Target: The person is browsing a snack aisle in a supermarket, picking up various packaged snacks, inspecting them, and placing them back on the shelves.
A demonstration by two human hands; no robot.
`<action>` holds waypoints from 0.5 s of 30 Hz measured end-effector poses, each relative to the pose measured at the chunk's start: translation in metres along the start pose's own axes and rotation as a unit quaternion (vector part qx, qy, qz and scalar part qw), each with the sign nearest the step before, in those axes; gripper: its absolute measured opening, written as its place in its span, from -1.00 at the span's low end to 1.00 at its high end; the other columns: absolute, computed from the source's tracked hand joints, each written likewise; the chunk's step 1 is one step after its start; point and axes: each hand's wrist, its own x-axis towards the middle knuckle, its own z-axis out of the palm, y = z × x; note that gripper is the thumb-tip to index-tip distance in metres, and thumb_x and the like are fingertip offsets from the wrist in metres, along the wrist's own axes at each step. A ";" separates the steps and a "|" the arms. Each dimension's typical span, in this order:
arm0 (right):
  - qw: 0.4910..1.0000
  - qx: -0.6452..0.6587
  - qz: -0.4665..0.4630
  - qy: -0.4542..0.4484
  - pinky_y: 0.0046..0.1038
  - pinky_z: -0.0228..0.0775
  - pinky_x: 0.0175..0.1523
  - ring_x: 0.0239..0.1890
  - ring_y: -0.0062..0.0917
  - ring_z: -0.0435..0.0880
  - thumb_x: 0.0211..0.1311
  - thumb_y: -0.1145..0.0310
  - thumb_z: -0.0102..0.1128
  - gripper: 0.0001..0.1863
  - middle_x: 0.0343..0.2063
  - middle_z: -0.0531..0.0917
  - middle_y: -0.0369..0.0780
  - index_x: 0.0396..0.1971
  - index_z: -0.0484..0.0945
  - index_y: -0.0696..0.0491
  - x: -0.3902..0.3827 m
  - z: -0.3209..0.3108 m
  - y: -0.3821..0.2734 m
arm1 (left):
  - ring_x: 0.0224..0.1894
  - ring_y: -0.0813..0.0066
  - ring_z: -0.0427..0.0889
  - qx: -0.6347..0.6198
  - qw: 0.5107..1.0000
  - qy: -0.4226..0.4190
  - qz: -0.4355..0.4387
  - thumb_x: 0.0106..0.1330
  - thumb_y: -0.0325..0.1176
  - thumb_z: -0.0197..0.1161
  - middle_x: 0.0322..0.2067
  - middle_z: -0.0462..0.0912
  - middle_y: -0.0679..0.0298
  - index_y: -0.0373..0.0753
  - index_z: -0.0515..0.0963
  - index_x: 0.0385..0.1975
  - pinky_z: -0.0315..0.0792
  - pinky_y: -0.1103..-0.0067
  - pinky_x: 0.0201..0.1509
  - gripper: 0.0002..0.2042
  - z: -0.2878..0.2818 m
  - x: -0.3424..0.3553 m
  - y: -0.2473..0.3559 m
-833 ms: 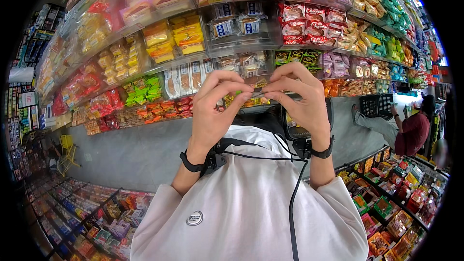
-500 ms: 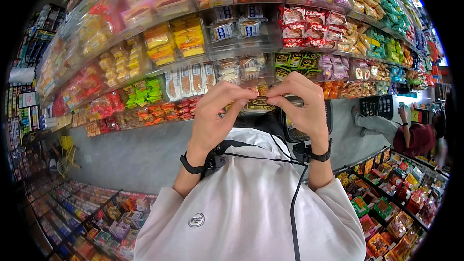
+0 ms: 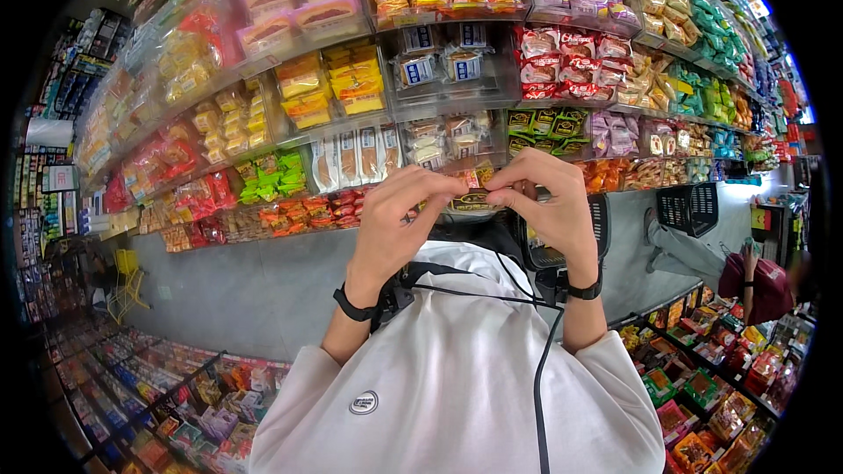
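Note:
Both my hands are raised in front of my chest, fingertips close together before the lower snack shelves. Thumb and fingers of my left hand pinch the left side of a small snack packet with a dark and yellow label. On its right side, my right hand pinches the upper edge in the same way. Most of the packet's upper edge is hidden by my fingertips. Behind the hands, clear bins hold wrapped snacks, among them green-and-black packets and long brown cakes in clear wrap.
A black shopping basket is beside my right wrist, partly hidden. Another black basket and a person in a dark red top are farther right. Low racks of packaged food stand at lower right. A yellow folding frame is at left.
The shelves appear slightly lower and farther right in the view. My hands still pinch the packet, their fingertips a little lower in the picture. The person at right has shifted their arm.

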 end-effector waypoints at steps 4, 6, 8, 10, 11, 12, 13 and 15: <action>0.997 -0.010 -0.078 0.010 -0.40 0.48 -0.18 -0.25 -0.45 0.68 0.11 0.49 0.63 -0.82 -0.32 0.82 -0.32 -0.26 0.85 0.06 0.006 0.002 0.001 | -0.14 0.33 0.78 -0.055 0.998 -0.011 0.039 0.38 -0.69 0.34 -0.19 0.82 0.20 -0.30 0.81 -0.10 0.63 0.46 -0.04 -0.79 -0.001 -0.001 -0.008; 0.988 -0.053 -0.148 -0.004 -0.35 0.50 -0.09 -0.18 -0.37 0.66 0.06 0.46 0.65 -0.80 -0.30 0.82 -0.31 -0.27 0.86 0.04 0.010 0.000 -0.004 | -0.13 0.34 0.79 -0.059 0.997 -0.018 0.042 0.39 -0.72 0.31 -0.18 0.82 0.20 -0.31 0.81 -0.09 0.63 0.47 -0.03 -0.77 -0.003 -0.001 -0.004; 0.988 -0.056 -0.144 -0.002 -0.35 0.50 -0.08 -0.18 -0.36 0.65 0.06 0.45 0.65 -0.80 -0.30 0.81 -0.31 -0.28 0.85 0.04 0.009 0.003 -0.004 | -0.10 0.32 0.78 -0.072 0.997 -0.026 -0.023 0.42 -0.69 0.31 -0.14 0.81 0.18 -0.32 0.79 -0.06 0.61 0.48 0.03 -0.78 -0.003 0.001 0.001; 0.988 -0.057 -0.140 -0.001 -0.35 0.50 -0.08 -0.19 -0.35 0.64 0.06 0.44 0.65 -0.80 -0.29 0.80 -0.31 -0.28 0.85 0.04 0.009 0.005 -0.002 | -0.08 0.32 0.78 -0.077 0.996 -0.036 -0.022 0.43 -0.67 0.32 -0.13 0.81 0.18 -0.32 0.79 -0.05 0.60 0.48 0.04 -0.79 -0.002 0.003 0.000; 0.988 -0.073 -0.138 -0.002 -0.34 0.51 -0.08 -0.19 -0.34 0.64 0.07 0.44 0.64 -0.82 -0.31 0.78 -0.30 -0.29 0.85 0.04 0.009 0.006 -0.001 | -0.07 0.31 0.77 -0.081 0.995 -0.046 -0.022 0.44 -0.65 0.33 -0.12 0.80 0.18 -0.32 0.79 -0.04 0.60 0.48 0.06 -0.80 -0.002 0.003 -0.001; 0.987 -0.089 -0.136 -0.002 -0.33 0.52 -0.09 -0.20 -0.33 0.65 0.08 0.44 0.64 -0.83 -0.32 0.76 -0.30 -0.29 0.84 0.04 0.009 0.006 0.000 | -0.07 0.31 0.77 -0.081 0.995 -0.047 -0.021 0.44 -0.65 0.33 -0.12 0.80 0.18 -0.32 0.79 -0.04 0.60 0.48 0.06 -0.80 -0.002 0.003 0.000; 0.987 -0.089 -0.137 -0.001 -0.33 0.52 -0.09 -0.20 -0.33 0.65 0.08 0.44 0.64 -0.83 -0.32 0.76 -0.30 -0.29 0.84 0.04 0.008 0.008 0.002 | -0.06 0.31 0.76 -0.083 0.995 -0.053 -0.030 0.45 -0.64 0.33 -0.11 0.80 0.18 -0.32 0.79 -0.03 0.60 0.47 0.06 -0.80 -0.003 0.002 0.000; 0.988 -0.078 -0.130 0.013 -0.30 0.52 -0.10 -0.20 -0.33 0.64 0.12 0.45 0.62 -0.85 -0.35 0.73 -0.30 -0.30 0.84 0.03 0.008 0.012 0.005 | -0.06 0.31 0.76 -0.085 0.994 -0.060 -0.037 0.46 -0.63 0.34 -0.10 0.79 0.17 -0.31 0.79 -0.02 0.60 0.46 0.07 -0.81 -0.005 0.003 0.001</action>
